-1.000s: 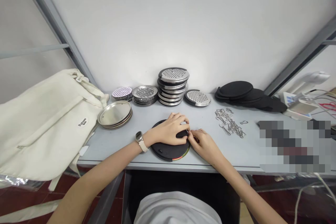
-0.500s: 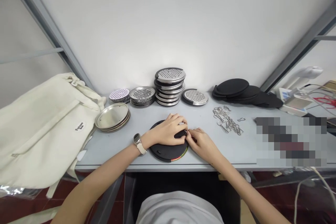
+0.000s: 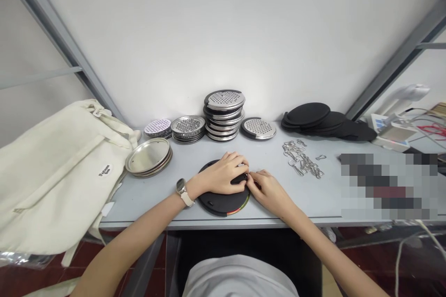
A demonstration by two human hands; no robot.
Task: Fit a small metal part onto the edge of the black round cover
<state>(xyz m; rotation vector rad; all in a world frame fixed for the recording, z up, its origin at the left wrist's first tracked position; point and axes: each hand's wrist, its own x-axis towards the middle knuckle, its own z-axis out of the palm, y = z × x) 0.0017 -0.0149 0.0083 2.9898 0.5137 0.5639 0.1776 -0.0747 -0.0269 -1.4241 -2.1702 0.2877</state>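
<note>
Near the tabletop [image 3: 146, 199] front edge, the left hand [image 3: 221, 178] curls over a black round disc [image 3: 212, 203], and the right hand [image 3: 271, 192] pinches its rim. Stacked steel graters [image 3: 223, 116] stand toward the back edge, metal key rings [image 3: 301, 161] rightward.

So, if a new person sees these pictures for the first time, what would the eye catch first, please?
Probably the left hand and right hand, meeting at the edge of a round black disc at front centre. Behind them rises a tall stack of perforated steel graters, and a large cream canvas bag fills the left side.
</note>
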